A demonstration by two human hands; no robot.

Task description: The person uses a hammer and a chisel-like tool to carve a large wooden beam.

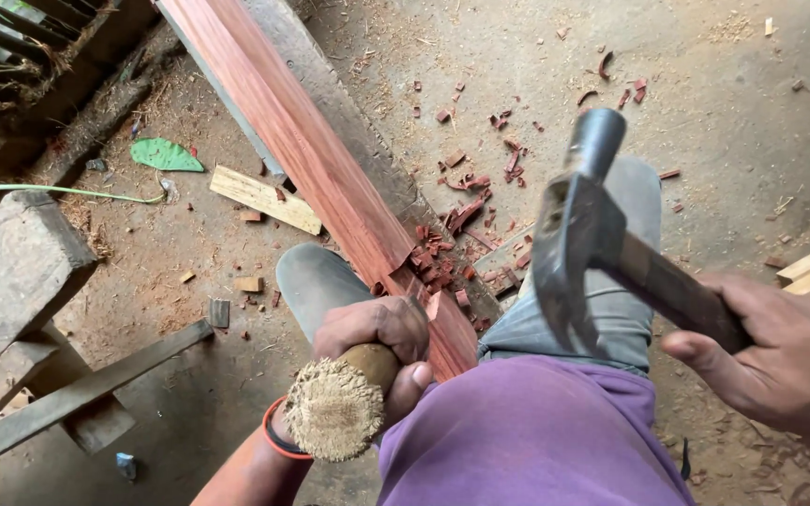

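head cam | looks steeply down | close over lap, plank point(311, 150), floor point(705, 56)

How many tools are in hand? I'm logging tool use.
2: a hammer raised in the right hand, and a chisel with a frayed wooden handle in the left hand, on the red plank.

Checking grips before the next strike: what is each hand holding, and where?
Left hand grips the chisel by its frayed wooden handle; right hand holds the claw hammer by its handle.
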